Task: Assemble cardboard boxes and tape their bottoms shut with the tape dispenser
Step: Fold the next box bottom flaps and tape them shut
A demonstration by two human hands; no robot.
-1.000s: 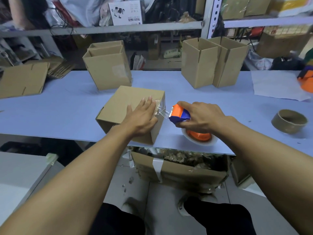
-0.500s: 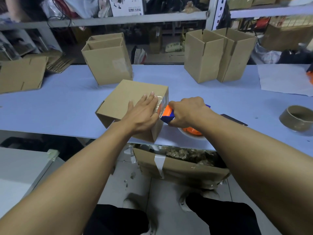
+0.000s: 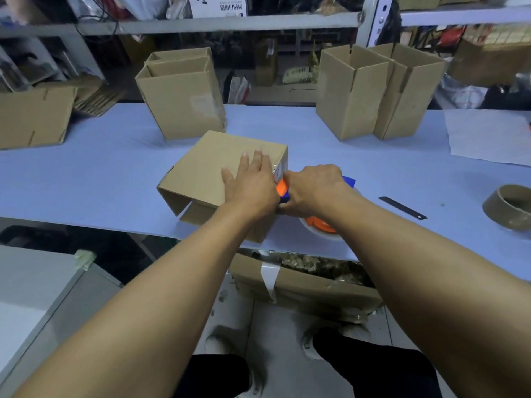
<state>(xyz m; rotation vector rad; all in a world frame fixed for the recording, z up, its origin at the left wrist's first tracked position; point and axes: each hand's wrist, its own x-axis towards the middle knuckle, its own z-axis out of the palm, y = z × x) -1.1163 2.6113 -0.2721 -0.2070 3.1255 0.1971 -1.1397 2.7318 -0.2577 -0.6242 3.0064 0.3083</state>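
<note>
Here the tape dispenser (image 3: 283, 190), clenched in the right hand (image 3: 311, 188), touches the box (image 3: 212, 165) at its right edge; left hand (image 3: 253, 185) lies flat on top

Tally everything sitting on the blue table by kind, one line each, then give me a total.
Assembled cardboard boxes: 5, one under the left hand at, two at and, two at and
Flattened cardboard box: 1
Tape dispenser: 1
Empty tape core: 1
Black blade: 1
White sheet: 1
Total: 10
</note>
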